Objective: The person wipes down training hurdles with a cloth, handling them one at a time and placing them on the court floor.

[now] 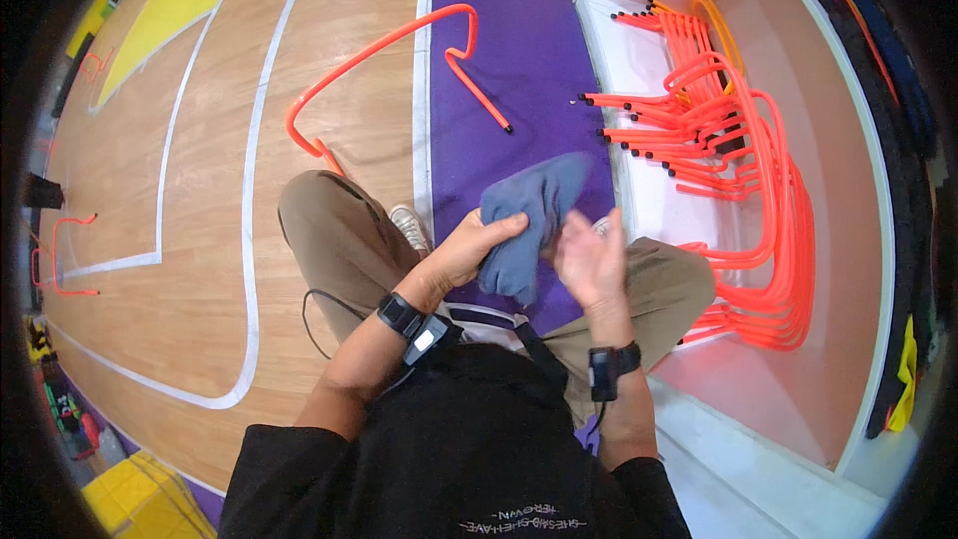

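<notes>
A blue-grey cloth (pixel 524 221) is bunched in my left hand (pixel 475 243), whose thumb presses on its face. Close to the cloth's right edge is my right hand (pixel 595 262), blurred, with its fingers apart; whether it touches the cloth I cannot tell. Beyond my knees a bent orange hurdle (pixel 382 37) lies across the white line, partly on the wood-look floor and partly on the purple strip (pixel 516 30).
To the right, a white-walled bin (pixel 838 127) holds a stack of orange hurdles (pixel 775 239) with black end caps. More orange hurdles (pixel 56 254) stand at the far left. A yellow padded block (pixel 138 498) is at the lower left.
</notes>
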Demonstrator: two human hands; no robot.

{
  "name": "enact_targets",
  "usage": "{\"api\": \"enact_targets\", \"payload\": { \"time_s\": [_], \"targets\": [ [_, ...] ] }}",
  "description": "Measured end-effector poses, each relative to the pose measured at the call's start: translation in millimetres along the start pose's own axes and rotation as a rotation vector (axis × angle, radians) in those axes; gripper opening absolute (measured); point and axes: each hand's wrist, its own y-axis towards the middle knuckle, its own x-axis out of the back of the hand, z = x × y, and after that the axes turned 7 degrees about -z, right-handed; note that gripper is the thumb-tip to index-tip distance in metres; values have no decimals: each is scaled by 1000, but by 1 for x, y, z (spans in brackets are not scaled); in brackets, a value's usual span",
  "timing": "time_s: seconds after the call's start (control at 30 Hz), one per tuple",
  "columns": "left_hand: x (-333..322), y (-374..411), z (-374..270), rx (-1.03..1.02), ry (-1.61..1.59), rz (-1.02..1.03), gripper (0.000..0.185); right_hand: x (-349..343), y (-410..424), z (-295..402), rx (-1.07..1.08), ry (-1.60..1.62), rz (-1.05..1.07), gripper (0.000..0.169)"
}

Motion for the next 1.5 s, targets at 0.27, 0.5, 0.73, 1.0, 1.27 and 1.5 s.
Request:
{"api": "enact_targets", "payload": {
  "time_s": [0.27, 0.5, 0.73, 1.0, 1.27, 1.5],
  "targets": [
    [-2, -39, -32, -55, -627, 136, 59, 5, -6, -99, -62, -406, -191, 63],
    [19, -28, -35, 29, -337, -140, 75, -40, -10, -69, -58, -229, -181, 50],
    [25, -43, 1, 88, 49, -263, 45, -32, -18, -46, 198, -169, -360, 27],
    [9, -51, -33, -70, 71, -414, 44, -36, -35, -56, -33, 188, -293, 69],
    [64, -20, -5, 217, 235, -94, 61, -17, -23, -73, -133, -41, -307, 61],
    [63, -25, -31, -66, 197, -346, 25, -9, -42, -10, 139, -938, -461, 61]
  ]
}}
